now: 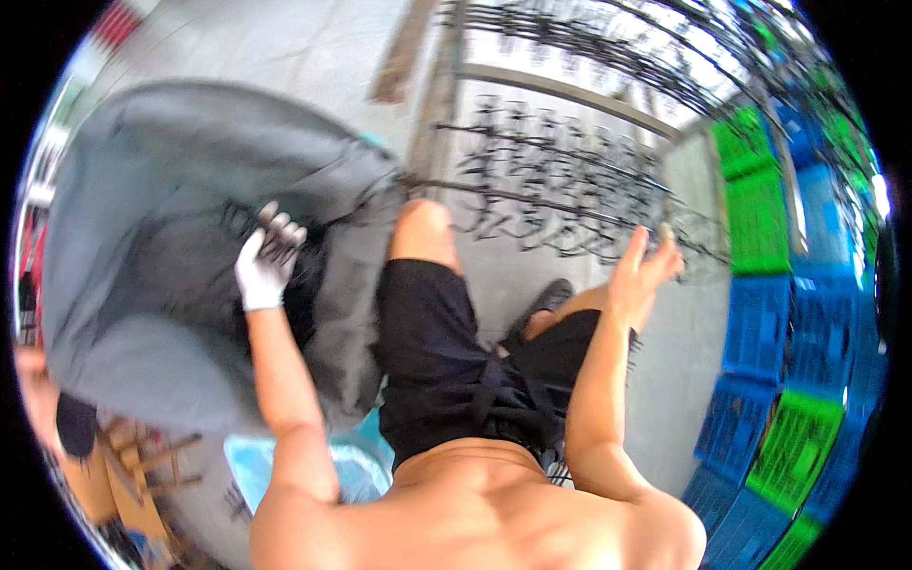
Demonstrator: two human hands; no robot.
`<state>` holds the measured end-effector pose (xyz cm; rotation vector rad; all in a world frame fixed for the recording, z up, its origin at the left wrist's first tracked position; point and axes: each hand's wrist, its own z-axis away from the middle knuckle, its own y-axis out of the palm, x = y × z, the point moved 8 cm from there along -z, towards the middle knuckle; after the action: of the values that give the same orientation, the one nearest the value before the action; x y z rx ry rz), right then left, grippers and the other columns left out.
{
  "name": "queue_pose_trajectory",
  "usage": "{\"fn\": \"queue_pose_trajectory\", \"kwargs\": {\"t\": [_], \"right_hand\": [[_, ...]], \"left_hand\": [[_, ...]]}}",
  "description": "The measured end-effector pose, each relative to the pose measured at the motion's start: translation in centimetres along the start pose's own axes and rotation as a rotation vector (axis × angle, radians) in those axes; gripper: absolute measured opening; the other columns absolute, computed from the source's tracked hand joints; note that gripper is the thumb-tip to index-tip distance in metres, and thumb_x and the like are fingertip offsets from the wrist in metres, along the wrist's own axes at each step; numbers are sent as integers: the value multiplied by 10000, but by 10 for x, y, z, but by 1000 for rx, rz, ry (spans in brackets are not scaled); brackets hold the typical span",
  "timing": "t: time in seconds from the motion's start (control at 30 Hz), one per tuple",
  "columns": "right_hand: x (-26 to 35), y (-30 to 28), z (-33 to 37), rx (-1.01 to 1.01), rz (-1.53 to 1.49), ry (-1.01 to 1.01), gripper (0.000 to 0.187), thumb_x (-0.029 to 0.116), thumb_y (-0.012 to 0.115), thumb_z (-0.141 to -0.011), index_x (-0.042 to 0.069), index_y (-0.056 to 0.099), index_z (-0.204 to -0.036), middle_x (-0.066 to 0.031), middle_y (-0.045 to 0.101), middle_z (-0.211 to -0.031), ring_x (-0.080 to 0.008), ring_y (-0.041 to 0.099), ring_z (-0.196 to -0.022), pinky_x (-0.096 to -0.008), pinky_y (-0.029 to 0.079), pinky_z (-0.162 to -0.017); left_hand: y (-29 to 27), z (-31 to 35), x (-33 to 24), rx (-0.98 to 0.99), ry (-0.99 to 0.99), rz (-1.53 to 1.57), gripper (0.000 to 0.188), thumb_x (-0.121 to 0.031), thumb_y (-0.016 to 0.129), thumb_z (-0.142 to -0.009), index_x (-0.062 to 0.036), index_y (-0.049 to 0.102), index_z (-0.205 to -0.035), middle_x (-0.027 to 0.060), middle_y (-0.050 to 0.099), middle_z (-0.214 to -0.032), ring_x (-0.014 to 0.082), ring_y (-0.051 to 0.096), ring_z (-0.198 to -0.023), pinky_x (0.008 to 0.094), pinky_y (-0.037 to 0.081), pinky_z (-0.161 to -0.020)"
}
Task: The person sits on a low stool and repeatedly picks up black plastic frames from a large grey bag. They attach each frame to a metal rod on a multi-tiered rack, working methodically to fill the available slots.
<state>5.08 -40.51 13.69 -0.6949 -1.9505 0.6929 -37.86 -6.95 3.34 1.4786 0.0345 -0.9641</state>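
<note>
My left hand (268, 261), in a white glove with the fingertips showing, is over the hollow of a large grey cloth-lined bin (218, 109). Its fingers are curled, with dark, thin bits among them that are too blurred to name. More dark pieces (180, 256) lie in the bin's shadowed bottom. My bare right hand (646, 271) is raised at the right end of a rack's lower bar (560, 201), its fingers apart. Rows of thin black wire hooks (546, 142) hang from the rack's bars; whether the right fingertips touch one is unclear.
Blue crates (755, 323) and green crates (760, 223) are stacked along the right. A pale blue bag-like container (356, 470) stands beside my left hip. Wooden stools (147, 461) and part of another person (38, 389) are at the lower left. More black racks (589, 38) extend beyond.
</note>
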Motion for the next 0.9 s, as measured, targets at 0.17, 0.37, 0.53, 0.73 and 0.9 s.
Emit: {"fn": "queue_pose_trajectory", "kwargs": {"t": [0.17,0.37,0.53,0.73,0.9], "right_hand": [[160,34,120,748,-731,-492,356,152,615,-803,-13,522,-1105,-163,531,-1033,-337,474,-1025,-405,349,-941],[185,67,175,1241,-1006,-257,346,228,622,-846,8,541,-1099,-165,568,-991,-294,546,-955,-366,405,-862],[163,38,135,929,-847,-459,185,139,612,-787,24,546,-916,-176,555,-910,-412,531,-903,-451,455,-747],[108,5,106,625,-861,-430,144,45,508,-817,-31,533,-937,-223,574,-953,-386,592,-789,-394,487,-696],[44,-5,84,970,-2038,746,300,156,433,-841,3,474,-1096,-183,617,-877,-194,518,-500,-283,441,-515]], "left_hand": [[113,42,35,3,34,47,330,-297,440,-884,-30,542,-1049,120,536,-993,271,524,-967,407,421,-893],[161,75,83,161,153,-78,158,-96,532,-861,-35,497,-1002,95,482,-999,229,501,-954,349,426,-852],[169,86,127,12,27,-571,209,-116,510,-897,-27,522,-1086,79,520,-1113,161,501,-1016,300,393,-885],[203,89,164,243,82,-355,183,-46,468,-874,-14,482,-1054,123,555,-1066,233,525,-1039,368,387,-952],[223,88,187,374,236,-652,146,30,450,-839,-27,453,-973,103,534,-892,236,540,-897,399,414,-902]]}}
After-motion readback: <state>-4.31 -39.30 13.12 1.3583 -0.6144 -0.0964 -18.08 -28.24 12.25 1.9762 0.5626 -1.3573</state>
